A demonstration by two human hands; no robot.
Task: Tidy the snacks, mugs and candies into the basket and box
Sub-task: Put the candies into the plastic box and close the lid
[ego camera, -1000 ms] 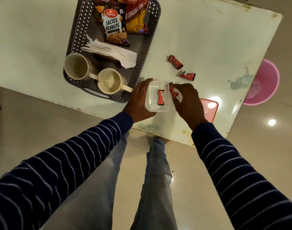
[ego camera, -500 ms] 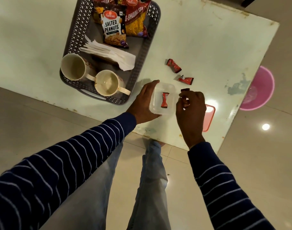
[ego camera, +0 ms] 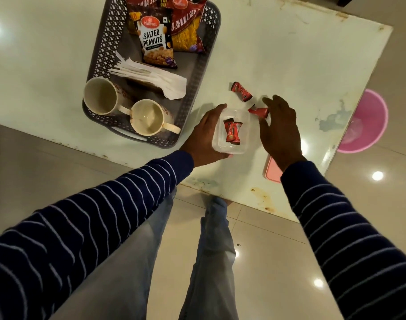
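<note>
Head view, frame centre: left hand (ego camera: 204, 137) grasping clear box (ego camera: 232, 132), two candies inside. Right hand (ego camera: 279, 130) released, fingers spread beside loose candy (ego camera: 258, 112); another (ego camera: 241, 91) above. Risks: candy flicked off table (ego camera: 289, 54); light box tipped by careless drop.

Two red candies (ego camera: 232, 133) in clear box (ego camera: 243, 118)
</note>
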